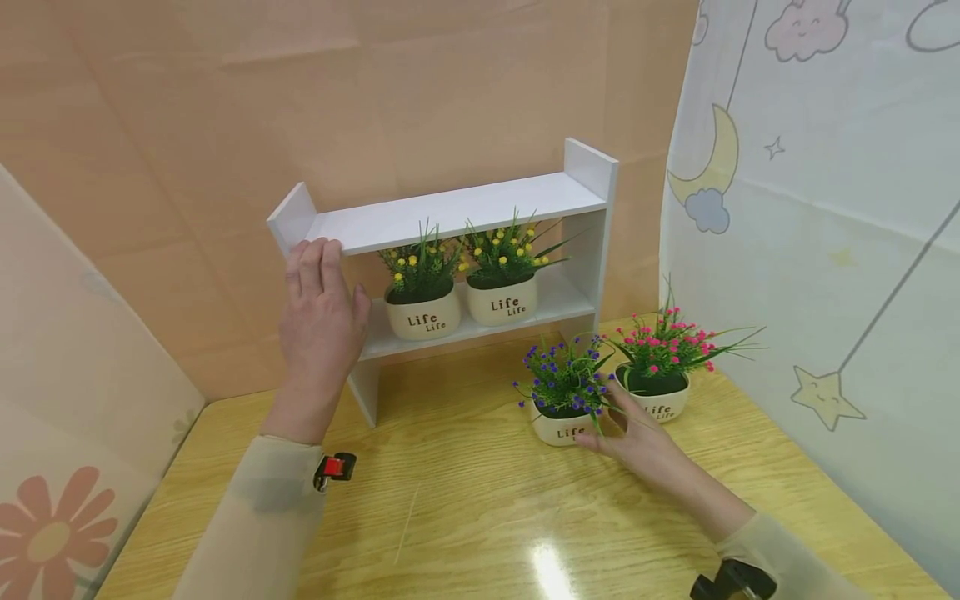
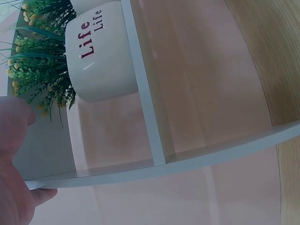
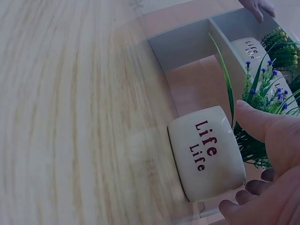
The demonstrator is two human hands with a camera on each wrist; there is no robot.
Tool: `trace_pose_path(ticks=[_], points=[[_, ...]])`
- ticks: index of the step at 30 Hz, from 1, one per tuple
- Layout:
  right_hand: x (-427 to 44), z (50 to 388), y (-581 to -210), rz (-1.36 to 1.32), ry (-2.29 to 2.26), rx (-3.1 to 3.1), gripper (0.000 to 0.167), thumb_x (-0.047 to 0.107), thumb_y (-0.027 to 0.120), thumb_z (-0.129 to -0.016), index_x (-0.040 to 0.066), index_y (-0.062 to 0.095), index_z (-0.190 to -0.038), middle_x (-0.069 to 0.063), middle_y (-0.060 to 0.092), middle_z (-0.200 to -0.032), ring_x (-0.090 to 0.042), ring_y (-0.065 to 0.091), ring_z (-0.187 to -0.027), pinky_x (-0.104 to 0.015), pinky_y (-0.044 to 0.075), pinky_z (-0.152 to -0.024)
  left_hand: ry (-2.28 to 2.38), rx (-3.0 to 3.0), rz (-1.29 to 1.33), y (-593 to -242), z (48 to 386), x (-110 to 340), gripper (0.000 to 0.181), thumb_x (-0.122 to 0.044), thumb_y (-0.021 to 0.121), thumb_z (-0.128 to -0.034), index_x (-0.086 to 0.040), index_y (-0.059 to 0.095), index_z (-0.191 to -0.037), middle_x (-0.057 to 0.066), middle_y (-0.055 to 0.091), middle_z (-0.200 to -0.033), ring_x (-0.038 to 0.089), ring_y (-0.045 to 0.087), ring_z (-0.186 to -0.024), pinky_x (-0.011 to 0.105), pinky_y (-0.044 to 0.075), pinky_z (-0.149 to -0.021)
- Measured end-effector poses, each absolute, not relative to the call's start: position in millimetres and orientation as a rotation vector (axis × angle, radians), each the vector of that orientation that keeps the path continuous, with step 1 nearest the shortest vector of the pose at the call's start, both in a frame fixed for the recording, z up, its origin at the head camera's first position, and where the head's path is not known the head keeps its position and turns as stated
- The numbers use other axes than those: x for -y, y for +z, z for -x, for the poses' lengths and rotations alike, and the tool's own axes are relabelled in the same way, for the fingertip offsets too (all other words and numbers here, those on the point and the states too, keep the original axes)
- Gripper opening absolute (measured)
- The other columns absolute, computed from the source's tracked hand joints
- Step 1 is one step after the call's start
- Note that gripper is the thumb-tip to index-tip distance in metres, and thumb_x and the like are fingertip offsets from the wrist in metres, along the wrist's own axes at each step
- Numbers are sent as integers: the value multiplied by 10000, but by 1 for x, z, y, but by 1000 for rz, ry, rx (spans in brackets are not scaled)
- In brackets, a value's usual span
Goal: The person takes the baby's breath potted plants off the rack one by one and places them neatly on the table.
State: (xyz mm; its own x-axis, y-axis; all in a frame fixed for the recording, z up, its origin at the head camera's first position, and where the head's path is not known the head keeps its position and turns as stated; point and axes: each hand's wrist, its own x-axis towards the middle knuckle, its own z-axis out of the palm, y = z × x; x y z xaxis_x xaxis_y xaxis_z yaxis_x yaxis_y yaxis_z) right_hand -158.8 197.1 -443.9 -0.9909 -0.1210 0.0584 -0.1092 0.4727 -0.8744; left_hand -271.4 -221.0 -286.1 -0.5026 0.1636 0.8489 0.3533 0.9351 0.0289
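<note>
A white two-tier shelf has my left hand at its upper left corner; in the left wrist view the side board passes between the thumb and a finger of that hand. My right hand is at the right side of a white pot with blue flowers, thumb in front and fingers behind. The right wrist view has this pot upright on the table, with the hand spread around it; contact is unclear.
Two pots with yellow flowers stand on the shelf's middle board. A pot with pink flowers is on the wooden table, right of and behind the blue-flowered one. Printed cloth hangs at the right.
</note>
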Motion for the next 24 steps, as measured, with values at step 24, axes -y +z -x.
trace_pose_path(ticks=[24], points=[[-200,130,-412,327,-1594,-2688,1153,271,874,-975,137,63,-1785,-277,251,-1768,-549,325,-1570,-644,409,-1183,-252,2174,352,-281,264,219,613,-143,666,-1045,22,381,-1563,217,416,-1574,421,323,-1563,596,542,-1120]])
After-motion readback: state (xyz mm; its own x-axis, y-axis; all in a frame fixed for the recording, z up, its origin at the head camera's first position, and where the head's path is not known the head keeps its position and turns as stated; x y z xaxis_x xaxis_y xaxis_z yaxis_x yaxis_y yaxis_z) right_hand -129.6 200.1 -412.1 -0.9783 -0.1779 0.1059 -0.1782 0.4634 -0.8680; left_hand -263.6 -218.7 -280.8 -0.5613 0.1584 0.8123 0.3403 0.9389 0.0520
